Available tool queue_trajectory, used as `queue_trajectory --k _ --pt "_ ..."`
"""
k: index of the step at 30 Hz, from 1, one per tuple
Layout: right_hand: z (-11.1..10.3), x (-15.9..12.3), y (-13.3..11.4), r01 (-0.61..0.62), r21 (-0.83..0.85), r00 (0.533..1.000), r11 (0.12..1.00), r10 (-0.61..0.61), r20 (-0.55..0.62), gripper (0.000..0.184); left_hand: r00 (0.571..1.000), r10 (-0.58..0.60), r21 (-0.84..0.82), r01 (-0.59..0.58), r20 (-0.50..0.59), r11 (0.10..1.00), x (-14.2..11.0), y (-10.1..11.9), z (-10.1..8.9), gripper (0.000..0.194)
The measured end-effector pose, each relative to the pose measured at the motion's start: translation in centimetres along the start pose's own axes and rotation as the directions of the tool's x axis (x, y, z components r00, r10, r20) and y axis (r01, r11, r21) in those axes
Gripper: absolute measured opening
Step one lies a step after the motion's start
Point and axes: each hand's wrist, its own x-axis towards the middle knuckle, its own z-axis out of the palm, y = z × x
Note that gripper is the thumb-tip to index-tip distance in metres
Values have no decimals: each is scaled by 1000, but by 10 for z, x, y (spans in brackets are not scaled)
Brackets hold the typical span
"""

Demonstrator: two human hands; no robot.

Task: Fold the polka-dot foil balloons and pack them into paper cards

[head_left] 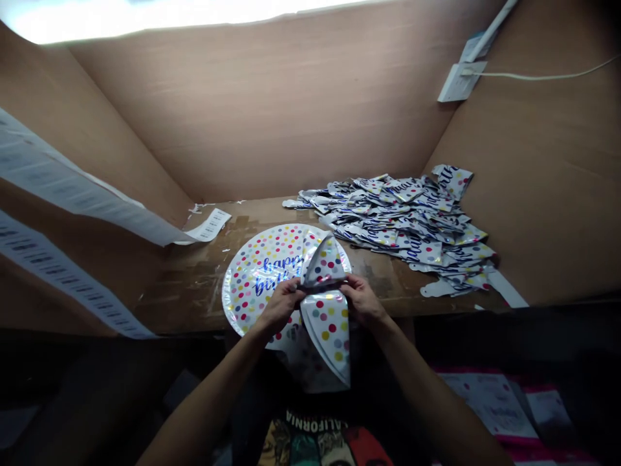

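A round silver foil balloon with coloured polka dots and blue "happy birthday" lettering lies on the wooden table. Part of it is folded into pointed flaps, and another dotted section hangs over the table's near edge. My left hand pinches the foil along the fold from the left. My right hand grips the same fold from the right, with its fingers on the foil.
A large heap of folded foil balloons lies to the right against cardboard walls. Strips of barcode labels hang at the left. A wall socket with a white cable is high on the right. Printed papers lie below the table.
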Motion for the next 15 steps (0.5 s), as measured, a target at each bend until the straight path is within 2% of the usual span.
queue_trajectory --k 3,6,8,10,12,14,15 --pt "-1 0 -3 69 -75 997 995 -68 23 10 999 23 -106 -28 -48 994 -5 -7 -3 23" --pt "-3 2 -5 240 -278 970 930 -239 36 13 997 4 -297 -25 -73 954 -8 -11 -9 30" --pt "-5 6 -7 347 -370 934 862 -353 53 17 998 -65 -373 70 27 925 -14 -14 -10 43" --pt "-7 9 -7 384 -403 915 831 -400 48 17 981 -125 -301 165 147 939 -20 -18 -8 49" --pt "-7 8 -6 312 -355 942 881 -336 -7 15 974 -154 -158 181 168 971 -26 -25 -4 47" --pt "-7 2 -3 136 -216 990 967 -140 -5 32 986 -121 -89 131 112 987 -29 -30 0 44" --pt "-6 -3 0 29 -155 999 988 -22 46 43 993 -94 -89 101 78 991 -30 -33 1 43"
